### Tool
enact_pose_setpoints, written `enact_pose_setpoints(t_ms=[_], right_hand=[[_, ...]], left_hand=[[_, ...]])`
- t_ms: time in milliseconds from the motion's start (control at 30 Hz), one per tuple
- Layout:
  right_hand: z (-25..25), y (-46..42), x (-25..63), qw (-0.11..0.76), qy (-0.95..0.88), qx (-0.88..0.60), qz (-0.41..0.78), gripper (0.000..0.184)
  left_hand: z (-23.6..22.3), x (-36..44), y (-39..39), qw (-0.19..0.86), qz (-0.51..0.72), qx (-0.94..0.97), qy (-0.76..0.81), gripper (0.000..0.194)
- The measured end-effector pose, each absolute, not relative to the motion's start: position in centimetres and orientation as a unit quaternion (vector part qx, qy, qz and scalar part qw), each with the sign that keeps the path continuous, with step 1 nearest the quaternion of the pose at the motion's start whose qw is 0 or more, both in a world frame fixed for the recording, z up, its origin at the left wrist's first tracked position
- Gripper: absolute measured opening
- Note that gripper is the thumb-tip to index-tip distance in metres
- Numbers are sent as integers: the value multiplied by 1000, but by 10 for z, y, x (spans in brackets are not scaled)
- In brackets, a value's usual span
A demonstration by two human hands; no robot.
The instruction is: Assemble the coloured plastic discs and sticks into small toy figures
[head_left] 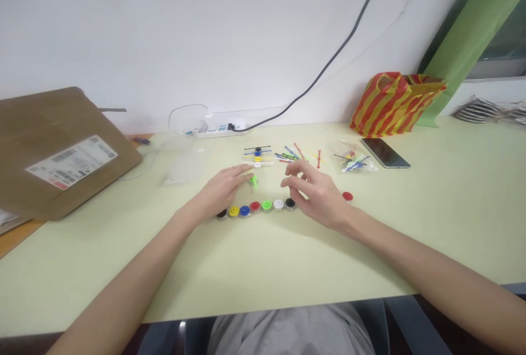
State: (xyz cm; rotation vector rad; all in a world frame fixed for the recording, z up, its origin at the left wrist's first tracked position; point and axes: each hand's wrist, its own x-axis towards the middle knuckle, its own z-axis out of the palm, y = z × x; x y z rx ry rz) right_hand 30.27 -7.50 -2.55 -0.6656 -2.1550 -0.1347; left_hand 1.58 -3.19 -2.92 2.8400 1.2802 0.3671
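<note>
A row of small round caps (255,207) in black, yellow, blue, red, green and white lies on the pale green table (263,267), with one more red cap (347,196) apart to the right. My left hand (222,190) rests just behind the row's left end, fingers stretched out, their tips beside a small green piece (253,181). My right hand (318,196) hovers over the row's right end with fingers loosely curled and apart, holding nothing that I can see. Behind the hands lie thin coloured sticks (293,154) and stick-and-disc pieces (257,153).
A brown cardboard mailer (61,147) lies at the left. By the wall are a white power strip (217,129) with a dark cable and a red-and-yellow striped bag (394,103). A phone (385,152) and a clear bag of parts (354,163) sit right of the sticks.
</note>
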Motion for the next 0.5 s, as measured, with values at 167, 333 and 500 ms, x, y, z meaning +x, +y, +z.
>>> enact_pose_setpoints(t_ms=[167,333,500], right_hand=[[-25,-75,303,428,-862,-264,-63,22],[-25,-75,304,424,-865,-262,-59,23],[-24,-75,304,421,-866,-265,-54,23]], left_hand=[[-27,18,-32,-9,151,892,427,45],[-21,21,-35,-7,163,903,397,43],[-22,21,-36,-8,134,913,385,43]])
